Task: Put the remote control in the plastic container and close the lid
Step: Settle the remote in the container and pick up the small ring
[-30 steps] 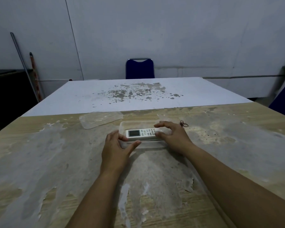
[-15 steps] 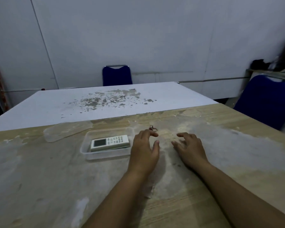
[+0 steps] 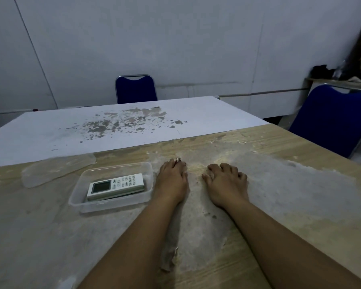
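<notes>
A white remote control (image 3: 115,186) lies flat inside a clear plastic container (image 3: 86,205) on the worn wooden table. The container is uncovered; its clear lid (image 3: 56,171) rests on the table behind it to the left. My left hand (image 3: 172,180) lies palm down on the table just right of the container, fingers loosely together, holding nothing. My right hand (image 3: 226,184) lies palm down a little further right, also holding nothing. A small ring-like metal object (image 3: 178,160) sits at my left hand's fingertips.
A white table (image 3: 113,126) with a stained patch adjoins the far edge. One blue chair (image 3: 136,88) stands behind it and another blue chair (image 3: 329,119) stands at the right. Dark clutter (image 3: 342,71) sits on a ledge at the far right.
Both hands let go of the remote and container and moved right, settling flat on the table. The view swung right, so the container now appears on the left.
</notes>
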